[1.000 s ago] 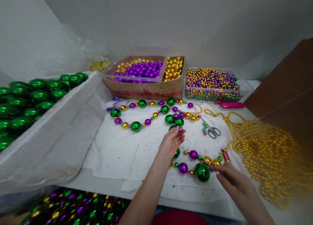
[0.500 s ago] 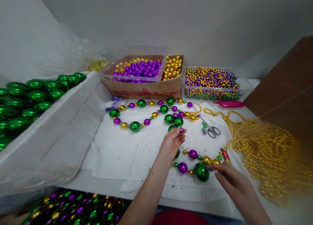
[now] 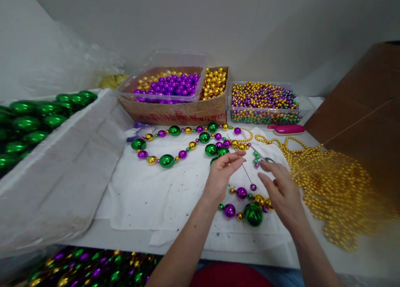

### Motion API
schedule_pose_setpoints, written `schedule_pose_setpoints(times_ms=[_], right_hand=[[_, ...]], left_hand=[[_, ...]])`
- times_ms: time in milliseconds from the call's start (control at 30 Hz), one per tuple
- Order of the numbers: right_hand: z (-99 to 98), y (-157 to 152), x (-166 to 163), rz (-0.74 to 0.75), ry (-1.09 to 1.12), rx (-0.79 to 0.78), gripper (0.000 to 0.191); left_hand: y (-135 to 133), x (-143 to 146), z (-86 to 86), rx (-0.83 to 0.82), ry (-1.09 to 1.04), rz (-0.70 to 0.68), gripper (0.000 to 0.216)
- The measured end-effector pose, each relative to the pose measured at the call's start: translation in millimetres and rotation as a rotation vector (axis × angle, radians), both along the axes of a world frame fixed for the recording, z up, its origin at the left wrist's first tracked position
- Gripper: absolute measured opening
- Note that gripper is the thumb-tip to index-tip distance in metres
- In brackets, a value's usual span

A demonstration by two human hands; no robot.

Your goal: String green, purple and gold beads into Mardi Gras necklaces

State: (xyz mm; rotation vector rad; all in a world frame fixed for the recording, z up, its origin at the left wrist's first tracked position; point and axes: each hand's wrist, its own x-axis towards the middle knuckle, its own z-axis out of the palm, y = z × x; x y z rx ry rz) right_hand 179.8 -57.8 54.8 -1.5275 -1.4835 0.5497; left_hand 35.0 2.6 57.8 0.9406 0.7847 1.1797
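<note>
My left hand (image 3: pixel 222 172) is closed in a pinch on the upper end of a thin thread (image 3: pixel 246 173). The thread runs down to a small purple bead (image 3: pixel 253 187) and a part-strung strand of green, purple and gold beads (image 3: pixel 246 205) on a white cloth (image 3: pixel 156 191). My right hand (image 3: pixel 281 191) hovers to the right of the thread with fingers spread and nothing in it. Its fingertips are at a pair of scissors (image 3: pixel 269 159), which it partly hides. A finished bead necklace (image 3: pixel 167 158) lies farther back on the cloth.
A heap of gold bead strands (image 3: pixel 331 187) lies at right, a pink tool (image 3: pixel 286 129) behind it. At the back stand a clear tub of small mixed beads (image 3: pixel 265 101) and a cardboard box (image 3: pixel 175 112) of purple and gold beads. A white box (image 3: pixel 62 170) of large green beads fills the left.
My right hand has let go at the strand's lower right end and moved up and left to the scissors. A small purple bead now sits low on the thread. My left hand barely moved.
</note>
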Motion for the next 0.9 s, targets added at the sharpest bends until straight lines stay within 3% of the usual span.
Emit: schedule_pose_setpoints(times_ms=[67, 133, 267, 400, 533, 633, 733, 900], right_hand=[[13.6, 9.0, -3.1, 0.084, 0.038, 0.028, 0.028], [18.6, 14.8, -7.2, 0.210, 0.162, -0.052, 0.022], [5.7, 17.7, -6.6, 0.245, 0.490, -0.271, 0.019], [-5.2, 19.1, 3.6, 0.102, 0.770, -0.300, 0.021], [9.3, 23.5, 5.9, 0.136, 0.947, -0.230, 0.020], [27.5, 24.9, 1.0, 0.232, 1.065, -0.182, 0.015], [39.8, 24.0, 0.3, 0.274, 1.131, -0.145, 0.013], [36.4, 20.8, 18.3, 0.132, 1.226, 0.022, 0.008]], left_hand=[[0.3, 3.3, 12.7, 0.069, -0.009, 0.008, 0.003], [0.0, 4.9, 21.1, 0.102, -0.026, 0.028, 0.003], [1.7, -1.2, 20.6, 0.113, -0.038, 0.103, 0.003], [3.0, -9.6, 6.8, 0.019, -0.058, 0.092, 0.004], [-2.3, -5.4, -8.5, 0.001, 0.016, -0.021, 0.016], [-8.8, 6.8, -25.5, 0.159, 0.220, -0.172, 0.032], [-12.5, 16.1, -46.8, 0.363, 0.436, -0.233, 0.019], [-12.7, 9.8, -68.7, 0.490, 0.818, -0.272, 0.012]])
